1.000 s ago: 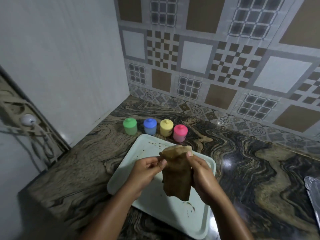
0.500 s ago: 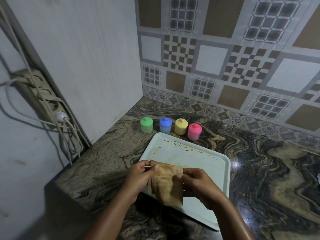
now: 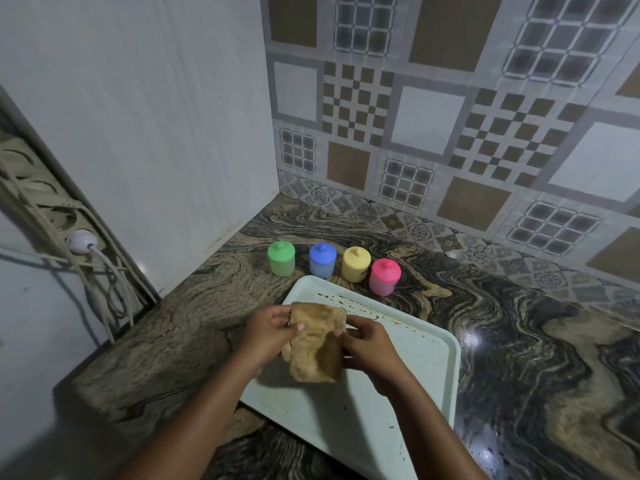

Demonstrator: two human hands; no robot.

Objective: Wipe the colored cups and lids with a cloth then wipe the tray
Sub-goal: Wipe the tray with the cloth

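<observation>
A brown cloth [image 3: 317,344] hangs folded over the pale green tray [image 3: 415,382]. My left hand [image 3: 268,332] pinches its left edge and my right hand [image 3: 367,344] pinches its right edge, both held just above the tray. The tray lies on the marble counter and carries brown stains along its far rim. Behind it stand lidded cups in a row: green [image 3: 281,258], blue [image 3: 322,260], yellow [image 3: 356,264] and pink [image 3: 384,276].
A plain wall panel closes the left side and patterned tiles [image 3: 450,133] close the back. A power strip [image 3: 41,202] with a white plug [image 3: 81,241] and loose cable hangs at the left. Marble counter [image 3: 536,341] stretches to the right of the tray.
The cloth was held up lengthwise a second ago; both hands have since spread its top edge wider between them. The view has shifted, so cups and tray sit more to the right.
</observation>
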